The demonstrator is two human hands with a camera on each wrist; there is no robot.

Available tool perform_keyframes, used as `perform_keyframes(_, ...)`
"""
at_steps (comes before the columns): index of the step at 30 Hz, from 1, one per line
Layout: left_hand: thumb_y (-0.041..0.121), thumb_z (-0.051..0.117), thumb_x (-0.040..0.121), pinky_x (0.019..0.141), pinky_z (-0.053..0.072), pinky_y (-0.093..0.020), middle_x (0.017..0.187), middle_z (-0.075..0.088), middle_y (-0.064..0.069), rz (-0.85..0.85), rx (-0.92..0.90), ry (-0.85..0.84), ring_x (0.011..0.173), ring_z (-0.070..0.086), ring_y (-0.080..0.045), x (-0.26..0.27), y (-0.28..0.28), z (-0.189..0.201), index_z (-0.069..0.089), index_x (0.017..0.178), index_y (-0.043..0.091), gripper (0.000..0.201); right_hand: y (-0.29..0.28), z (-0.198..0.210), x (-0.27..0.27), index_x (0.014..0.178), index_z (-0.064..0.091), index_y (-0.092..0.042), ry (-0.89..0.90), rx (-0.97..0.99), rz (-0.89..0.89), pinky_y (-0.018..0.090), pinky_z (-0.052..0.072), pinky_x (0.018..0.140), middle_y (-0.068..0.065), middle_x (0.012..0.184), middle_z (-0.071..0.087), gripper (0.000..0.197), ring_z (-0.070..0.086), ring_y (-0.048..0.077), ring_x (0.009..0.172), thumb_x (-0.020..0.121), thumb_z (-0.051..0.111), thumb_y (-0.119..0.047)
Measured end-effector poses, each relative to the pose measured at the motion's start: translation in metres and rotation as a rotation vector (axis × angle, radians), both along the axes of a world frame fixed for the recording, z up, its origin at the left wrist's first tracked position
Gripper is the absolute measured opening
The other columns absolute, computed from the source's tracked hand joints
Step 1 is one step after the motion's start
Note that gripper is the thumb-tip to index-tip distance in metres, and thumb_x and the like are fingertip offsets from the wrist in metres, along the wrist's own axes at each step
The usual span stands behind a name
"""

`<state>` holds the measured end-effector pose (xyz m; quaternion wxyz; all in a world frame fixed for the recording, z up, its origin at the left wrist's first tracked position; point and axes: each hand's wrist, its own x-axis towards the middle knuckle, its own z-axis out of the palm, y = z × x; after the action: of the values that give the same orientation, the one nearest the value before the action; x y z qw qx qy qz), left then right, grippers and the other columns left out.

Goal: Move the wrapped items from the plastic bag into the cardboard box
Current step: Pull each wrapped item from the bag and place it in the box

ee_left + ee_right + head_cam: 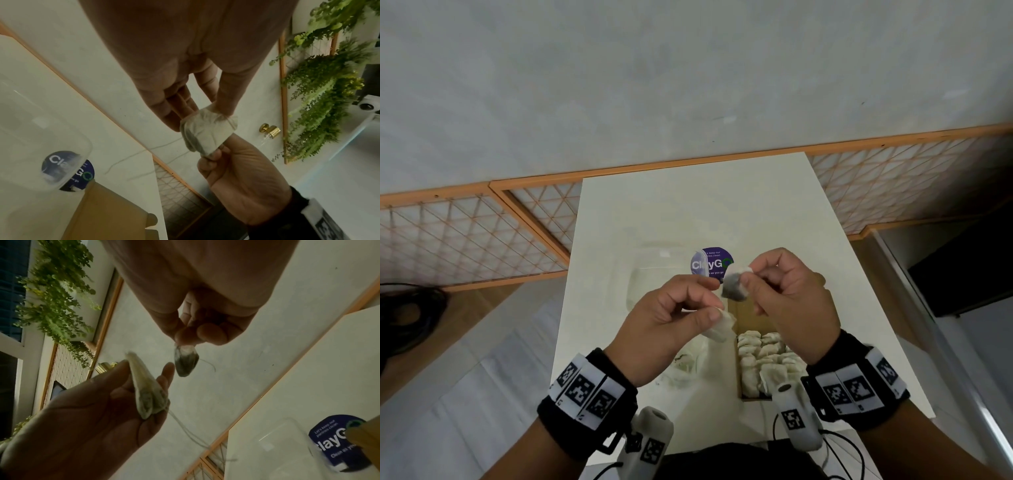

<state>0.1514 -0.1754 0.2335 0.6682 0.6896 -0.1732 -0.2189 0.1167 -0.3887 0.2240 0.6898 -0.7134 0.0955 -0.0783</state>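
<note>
Both hands are raised over the white table [688,212]. My left hand [717,308] pinches a pale wrapped item [722,325] between thumb and fingers; in the right wrist view this item [148,389] trails thin threads. My right hand [743,277] pinches a second, darker wrapped item [734,286] by its top, hanging free [186,360]. Below them stands the open cardboard box [751,315], holding several wrapped items [767,359]. The clear plastic bag [650,274] lies left of the box with more items [688,363] in it.
A round purple sticker [710,263] lies on the table behind the hands. An orange-framed lattice panel [465,236] runs behind and beside the table. Dark cables [404,315] lie on the floor at left. Green plants [320,91] hang on the wall.
</note>
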Motion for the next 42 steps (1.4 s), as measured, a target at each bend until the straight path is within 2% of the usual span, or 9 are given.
perform_keyframes(7, 0.022, 0.078, 0.085, 0.086, 0.049, -0.029, 0.127, 0.065, 0.013, 0.078, 0.087, -0.136, 0.118, 0.064, -0.012, 0.001, -0.018, -0.009, 0.079, 0.093, 0.023, 0.008, 0.004, -0.005, -0.010, 0.097, 0.059, -0.012, -0.028, -0.007, 0.151, 0.035, 0.051, 0.055, 0.014, 0.076, 0.067, 0.011, 0.055, 0.026, 0.060, 0.100, 0.063, -0.003)
perform_keyframes(9, 0.019, 0.078, 0.086, 0.081, 0.046, -0.022, 0.117, 0.069, 0.009, 0.093, 0.056, -0.119, 0.108, 0.066, -0.016, 0.004, -0.021, -0.011, 0.079, 0.093, 0.021, 0.007, 0.004, -0.007, -0.012, 0.098, 0.058, -0.009, -0.027, 0.007, 0.167, 0.031, 0.052, 0.056, 0.017, 0.075, 0.065, 0.011, 0.055, 0.021, 0.059, 0.100, 0.060, 0.002)
perform_keyframes(13, 0.020, 0.075, 0.089, 0.076, 0.052, -0.049, 0.093, 0.075, -0.010, 0.083, 0.018, -0.094, 0.083, 0.060, -0.045, 0.008, -0.024, -0.013, 0.077, 0.093, 0.020, 0.005, 0.003, -0.008, -0.016, 0.101, 0.057, -0.003, -0.018, 0.027, 0.224, 0.028, 0.052, 0.058, 0.023, 0.078, 0.064, 0.007, 0.057, 0.021, 0.060, 0.101, 0.058, 0.004)
perform_keyframes(16, 0.016, 0.075, 0.092, 0.063, 0.049, -0.045, 0.081, 0.072, -0.019, 0.094, 0.061, -0.082, 0.065, 0.054, -0.039, 0.012, -0.026, -0.009, 0.077, 0.092, 0.020, 0.005, 0.000, -0.005, -0.015, 0.103, 0.058, -0.003, -0.002, 0.040, 0.255, 0.028, 0.053, 0.063, 0.017, 0.081, 0.068, 0.006, 0.064, 0.022, 0.066, 0.100, 0.062, -0.002)
perform_keyframes(21, 0.015, 0.073, 0.092, 0.066, 0.055, -0.047, 0.091, 0.070, -0.004, 0.106, 0.013, -0.085, 0.073, 0.057, -0.046, 0.020, -0.030, -0.007, 0.072, 0.109, 0.025, 0.021, -0.001, -0.006, -0.010, 0.119, 0.059, -0.008, 0.031, 0.098, 0.293, 0.046, 0.057, 0.081, 0.019, 0.104, 0.073, 0.025, 0.067, 0.025, 0.091, 0.097, 0.070, -0.008)
perform_keyframes(27, 0.010, 0.075, 0.093, 0.071, 0.055, -0.046, 0.083, 0.075, -0.004, 0.065, 0.088, -0.121, 0.073, 0.061, -0.035, 0.021, -0.035, -0.009, 0.074, 0.091, 0.023, 0.013, -0.004, -0.015, -0.004, 0.101, 0.066, 0.002, 0.078, 0.008, 0.298, 0.024, 0.053, 0.074, -0.007, 0.080, 0.073, 0.007, 0.068, 0.004, 0.078, 0.100, 0.064, -0.005)
perform_keyframes(33, 0.009, 0.078, 0.090, 0.061, 0.047, -0.020, 0.072, 0.067, 0.011, 0.086, 0.154, -0.105, 0.062, 0.051, -0.011, 0.020, -0.030, -0.018, 0.074, 0.088, 0.021, 0.012, -0.026, -0.016, -0.008, 0.097, 0.070, -0.008, 0.115, -0.146, 0.268, 0.034, 0.058, 0.075, 0.012, 0.085, 0.074, 0.002, 0.070, 0.023, 0.078, 0.098, 0.068, -0.008)
perform_keyframes(38, 0.014, 0.076, 0.092, 0.065, 0.050, -0.018, 0.075, 0.069, 0.007, 0.090, 0.278, -0.083, 0.066, 0.057, -0.010, 0.021, -0.011, -0.037, 0.074, 0.089, 0.021, 0.008, -0.086, -0.019, -0.032, 0.092, 0.067, -0.031, 0.180, -0.390, 0.166, 0.035, 0.059, 0.079, -0.001, 0.089, 0.077, 0.019, 0.074, 0.019, 0.084, 0.096, 0.071, -0.013)
perform_keyframes(42, 0.016, 0.075, 0.092, 0.070, 0.055, -0.025, 0.084, 0.074, 0.003, 0.095, 0.391, -0.047, 0.075, 0.066, -0.024, 0.018, 0.003, -0.057, 0.074, 0.090, 0.022, 0.006, -0.127, -0.057, -0.056, 0.090, 0.062, -0.028, 0.396, -0.562, 0.203, 0.038, 0.056, 0.072, -0.003, 0.082, 0.071, 0.013, 0.066, 0.015, 0.074, 0.094, 0.073, -0.021)
